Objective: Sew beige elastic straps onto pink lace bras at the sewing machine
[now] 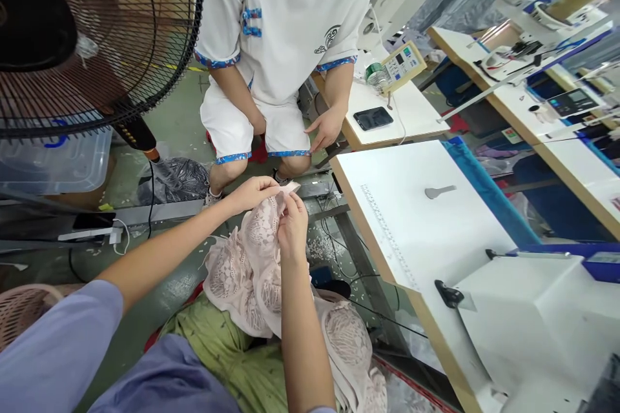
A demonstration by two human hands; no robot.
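A pale pink lace bra is held up in front of me between both hands. My left hand pinches its upper edge from the left. On the right side, my right hand grips the same edge, fingers closed on the fabric. A strap end sticks up between the fingertips. More pale pink lace bras lie bunched across my lap, just below the held one. Another stack of bras rests to the right of my right forearm.
A seated person in white faces me. A large fan stands at left. To the right is a white sewing table with a grey metal piece and a machine. Behind it, a phone lies on another table.
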